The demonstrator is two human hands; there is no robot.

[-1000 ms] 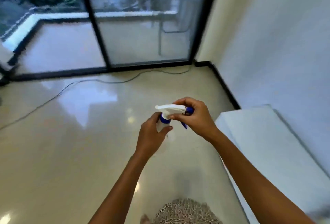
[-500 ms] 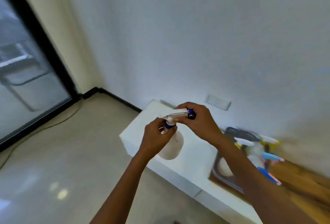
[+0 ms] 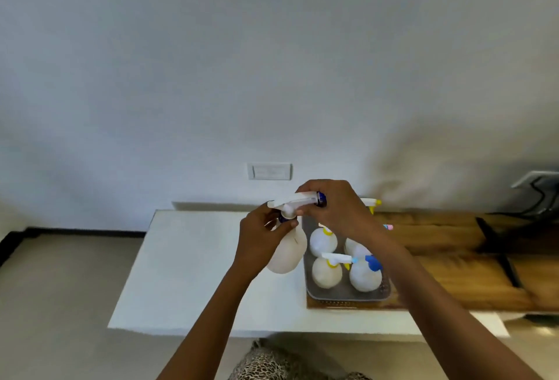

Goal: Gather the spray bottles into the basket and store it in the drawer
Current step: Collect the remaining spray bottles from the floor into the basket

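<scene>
A: Where's the held spray bottle (image 3: 286, 254)?

B: I see it upright in the air, just left of the basket (image 3: 344, 293). Left hand (image 3: 261, 242) wraps its neck, right hand (image 3: 334, 208) curls over the trigger head (image 3: 295, 199).

A: Basket space?

B: Four bottles (image 3: 326, 272) are already in, so it looks tight. Both hands are on the bottle; the right one reaches across the basket.

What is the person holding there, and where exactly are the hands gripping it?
A white spray bottle. The left hand grips its neck, just below the blue collar; the right hand holds the trigger head at its nozzle end.
</scene>
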